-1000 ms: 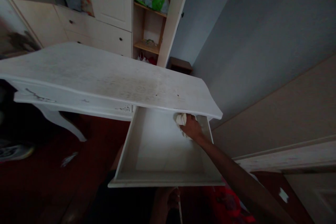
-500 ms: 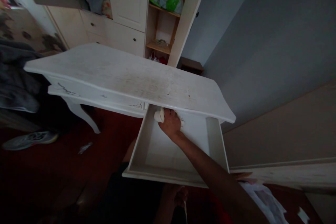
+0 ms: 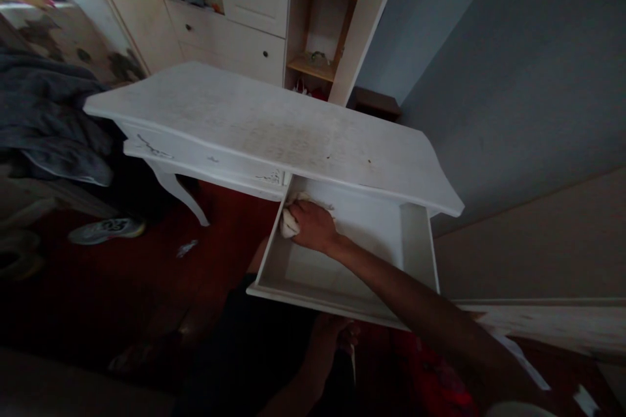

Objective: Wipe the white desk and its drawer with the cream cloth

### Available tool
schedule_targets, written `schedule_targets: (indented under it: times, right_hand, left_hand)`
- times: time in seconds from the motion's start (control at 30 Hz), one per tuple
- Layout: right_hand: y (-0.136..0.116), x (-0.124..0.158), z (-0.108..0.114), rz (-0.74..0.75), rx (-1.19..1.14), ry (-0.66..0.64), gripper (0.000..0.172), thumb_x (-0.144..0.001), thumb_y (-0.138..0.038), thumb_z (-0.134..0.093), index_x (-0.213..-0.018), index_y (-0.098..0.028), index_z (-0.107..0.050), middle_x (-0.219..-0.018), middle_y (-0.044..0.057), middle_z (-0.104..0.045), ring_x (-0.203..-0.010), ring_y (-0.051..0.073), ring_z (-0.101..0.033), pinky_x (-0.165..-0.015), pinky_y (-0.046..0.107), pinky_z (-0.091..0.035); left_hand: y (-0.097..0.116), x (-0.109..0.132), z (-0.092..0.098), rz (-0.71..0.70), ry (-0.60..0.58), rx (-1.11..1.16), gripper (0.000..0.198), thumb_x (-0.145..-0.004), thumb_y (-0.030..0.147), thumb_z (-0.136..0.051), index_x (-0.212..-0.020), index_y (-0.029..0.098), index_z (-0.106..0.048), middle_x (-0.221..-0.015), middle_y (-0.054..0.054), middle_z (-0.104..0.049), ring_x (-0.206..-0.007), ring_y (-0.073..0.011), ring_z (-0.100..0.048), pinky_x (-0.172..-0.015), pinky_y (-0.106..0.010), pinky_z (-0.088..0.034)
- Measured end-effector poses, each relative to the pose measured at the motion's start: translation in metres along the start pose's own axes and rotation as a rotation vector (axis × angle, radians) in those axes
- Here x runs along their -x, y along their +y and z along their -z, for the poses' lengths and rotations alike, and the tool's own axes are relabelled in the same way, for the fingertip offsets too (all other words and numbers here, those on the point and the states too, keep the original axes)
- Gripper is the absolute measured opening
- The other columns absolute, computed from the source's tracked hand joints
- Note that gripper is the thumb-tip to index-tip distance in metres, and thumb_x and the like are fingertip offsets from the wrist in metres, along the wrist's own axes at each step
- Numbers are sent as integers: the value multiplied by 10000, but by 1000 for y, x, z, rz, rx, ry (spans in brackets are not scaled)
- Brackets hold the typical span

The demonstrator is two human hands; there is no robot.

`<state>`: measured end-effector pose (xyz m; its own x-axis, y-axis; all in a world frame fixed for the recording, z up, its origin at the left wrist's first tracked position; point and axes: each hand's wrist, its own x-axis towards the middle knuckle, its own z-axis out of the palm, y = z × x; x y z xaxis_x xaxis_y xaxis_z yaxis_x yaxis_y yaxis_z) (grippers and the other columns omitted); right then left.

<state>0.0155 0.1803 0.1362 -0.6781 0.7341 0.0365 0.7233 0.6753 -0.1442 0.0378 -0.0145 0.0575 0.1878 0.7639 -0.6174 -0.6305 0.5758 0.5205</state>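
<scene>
My right hand [image 3: 313, 227] reaches into the pulled-out drawer [image 3: 337, 308], its fingers closed round a whitish cloth [image 3: 289, 225]. The cloth presses against the drawer's left inner side near the back. Below the drawer front, in shadow, is my left hand [image 3: 342, 331] with its fingers curled. A thin pale strip [image 3: 353, 366] hangs from it, too dark to name. The drawer belongs to a white desk [image 3: 235, 101] with dark smudges on its top and carved curved legs.
Behind the desk stands a white cabinet [image 3: 235, 36] with an open door and bags on its shelves. Grey clothing [image 3: 49, 111] is heaped at the left. A shoe [image 3: 106, 230] lies on the dark red floor. A grey wall [image 3: 513, 111] rises at the right.
My right hand has moved the cloth from the back of the drawer towards its left side. The view has shifted, so the desk sits further right and higher. My left hand stays below the drawer.
</scene>
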Motion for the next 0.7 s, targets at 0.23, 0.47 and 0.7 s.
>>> schedule_targets:
  times: [0.23,0.47,0.7]
  right_hand:
    - [-17,27,5,236,-203,-211,269,-720,-366,-706,-926,-195,-683,-968,62,-725,-947,231,-641,-900,362,-454]
    - [-20,32,12,288,-406,-559,305,-664,-322,-729,-940,-193,-705,-887,26,-736,-804,173,-648,-741,263,-465]
    - [5,40,24,182,-559,-848,472,-599,-219,-736,-1068,-183,-701,-958,8,-736,-794,155,-649,-651,208,-453]
  left_hand:
    - [0,1,1,-11,11,-26,476,-547,536,-765,-747,124,-635,-623,-76,-669,-505,-154,-576,-491,-268,-397]
    - [4,4,2,-22,23,-53,445,-543,521,-758,-701,122,-641,-627,-84,-682,-519,-157,-589,-507,-272,-421]
    - [6,2,4,22,12,-53,442,-515,506,-795,-674,124,-640,-637,-91,-690,-515,-158,-593,-508,-275,-427]
